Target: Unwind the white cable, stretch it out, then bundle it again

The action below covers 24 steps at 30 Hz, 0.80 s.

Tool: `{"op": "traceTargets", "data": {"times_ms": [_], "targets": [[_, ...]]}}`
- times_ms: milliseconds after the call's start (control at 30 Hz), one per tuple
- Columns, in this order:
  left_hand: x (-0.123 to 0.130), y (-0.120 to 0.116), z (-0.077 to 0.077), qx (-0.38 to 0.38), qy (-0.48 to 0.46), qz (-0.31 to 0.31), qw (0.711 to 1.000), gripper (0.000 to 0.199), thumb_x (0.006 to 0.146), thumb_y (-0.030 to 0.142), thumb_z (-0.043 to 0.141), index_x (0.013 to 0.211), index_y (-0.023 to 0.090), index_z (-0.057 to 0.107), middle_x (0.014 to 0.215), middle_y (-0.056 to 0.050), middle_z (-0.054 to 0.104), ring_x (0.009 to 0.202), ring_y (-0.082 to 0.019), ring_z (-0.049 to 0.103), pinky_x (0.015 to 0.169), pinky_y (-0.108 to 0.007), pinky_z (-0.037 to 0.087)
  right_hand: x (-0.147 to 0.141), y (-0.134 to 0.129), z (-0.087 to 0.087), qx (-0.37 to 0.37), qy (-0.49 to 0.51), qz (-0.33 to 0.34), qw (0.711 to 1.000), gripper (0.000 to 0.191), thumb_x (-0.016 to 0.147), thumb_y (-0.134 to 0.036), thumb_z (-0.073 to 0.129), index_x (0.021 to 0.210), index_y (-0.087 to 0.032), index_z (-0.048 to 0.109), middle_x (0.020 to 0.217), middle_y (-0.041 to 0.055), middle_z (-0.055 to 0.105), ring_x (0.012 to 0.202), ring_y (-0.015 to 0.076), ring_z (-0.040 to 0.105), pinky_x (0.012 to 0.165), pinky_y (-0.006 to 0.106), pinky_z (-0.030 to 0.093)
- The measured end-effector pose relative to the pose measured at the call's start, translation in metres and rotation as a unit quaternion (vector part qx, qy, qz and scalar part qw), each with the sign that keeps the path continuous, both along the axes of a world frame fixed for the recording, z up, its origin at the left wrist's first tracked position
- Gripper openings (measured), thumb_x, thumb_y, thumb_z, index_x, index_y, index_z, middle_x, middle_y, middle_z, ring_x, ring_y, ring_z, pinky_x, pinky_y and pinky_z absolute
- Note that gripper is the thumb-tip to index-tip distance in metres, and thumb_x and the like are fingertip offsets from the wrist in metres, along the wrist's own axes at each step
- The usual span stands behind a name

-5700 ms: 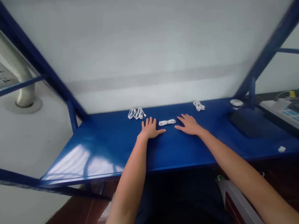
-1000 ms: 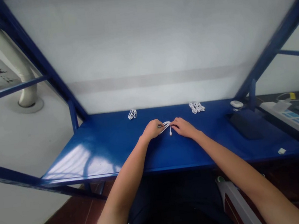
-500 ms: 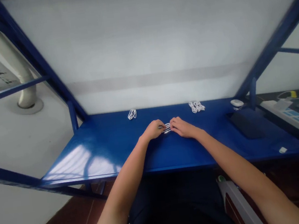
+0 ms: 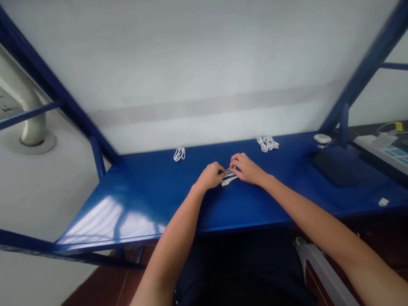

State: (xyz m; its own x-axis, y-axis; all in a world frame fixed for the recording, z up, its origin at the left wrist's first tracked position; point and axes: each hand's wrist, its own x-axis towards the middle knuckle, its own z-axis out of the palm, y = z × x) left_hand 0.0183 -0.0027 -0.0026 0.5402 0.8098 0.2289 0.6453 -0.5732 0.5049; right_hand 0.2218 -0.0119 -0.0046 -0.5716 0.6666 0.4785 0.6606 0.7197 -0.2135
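Note:
A white cable [image 4: 229, 176] lies in loops between my two hands, over the middle of the blue table [image 4: 149, 189]. My left hand [image 4: 212, 175] is closed on the cable's left side, with the fingertips pinched together. On the right side of the loops, my right hand [image 4: 243, 168] pinches the cable near its bends. One light cable end shows low between the hands. A coiled white cable [image 4: 179, 154] rests at the back edge, left of my hands. Several more white coils [image 4: 268, 143] sit together at the back, right of my hands.
On the right of the table are a dark flat object [image 4: 333, 169], a white rounded case [image 4: 322, 139] and a small white piece [image 4: 383, 202]. Beyond them is a white power strip [image 4: 400, 156] with a plug and cable. Blue frame bars flank the table.
My right hand has shifted slightly up and left. The cable loops between my hands are spread at a different angle, and the light end shows more clearly below. The camera view has shifted slightly.

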Motion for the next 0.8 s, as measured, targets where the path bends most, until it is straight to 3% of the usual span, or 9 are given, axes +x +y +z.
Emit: {"op": "traceTargets", "data": {"times_ms": [200,433,600,800], "targets": [[-0.002,-0.002,0.004,-0.017,0.009,0.035,0.999,0.026,0.084,0.021,0.049,0.083,0.015,0.074,0.081,-0.007,0.071,0.07,-0.016,0.06,0.064,-0.025,0.042,0.024,-0.001,0.002,-0.108,0.0,0.045,0.993,0.019,0.084,-0.036,0.066,0.098,-0.023,0.066,0.105,0.0081,0.058,0.099,0.0243,0.05,0.089,0.041,0.045],[-0.003,-0.003,0.003,-0.038,-0.017,0.051,0.998,0.022,0.085,0.02,0.048,0.09,0.016,0.069,0.08,-0.005,0.07,0.069,-0.016,0.061,0.066,-0.025,0.043,0.017,-0.002,0.002,-0.07,-0.008,0.013,0.997,0.011,0.09,-0.026,0.056,0.09,-0.022,0.066,0.096,0.0074,0.059,0.092,0.0221,0.053,0.082,0.036,0.046],[-0.003,-0.006,0.005,-0.043,-0.019,0.064,0.997,0.032,0.081,0.012,0.048,0.109,0.019,0.06,0.067,0.001,0.065,0.063,-0.015,0.06,0.061,-0.023,0.041,0.008,-0.006,0.0,-0.067,-0.031,-0.033,0.997,0.008,0.089,-0.021,0.057,0.087,-0.021,0.065,0.093,0.006,0.063,0.089,0.0197,0.057,0.075,0.029,0.045],[-0.002,-0.009,0.01,-0.059,0.008,0.05,0.997,0.017,0.08,0.017,0.05,0.092,0.019,0.063,0.072,-0.003,0.067,0.064,-0.017,0.06,0.058,-0.023,0.038,-0.006,-0.005,-0.003,-0.088,-0.013,-0.102,0.991,0.024,0.093,-0.024,0.049,0.084,-0.019,0.071,0.087,0.0073,0.068,0.082,0.0195,0.059,0.077,0.031,0.043]]}}
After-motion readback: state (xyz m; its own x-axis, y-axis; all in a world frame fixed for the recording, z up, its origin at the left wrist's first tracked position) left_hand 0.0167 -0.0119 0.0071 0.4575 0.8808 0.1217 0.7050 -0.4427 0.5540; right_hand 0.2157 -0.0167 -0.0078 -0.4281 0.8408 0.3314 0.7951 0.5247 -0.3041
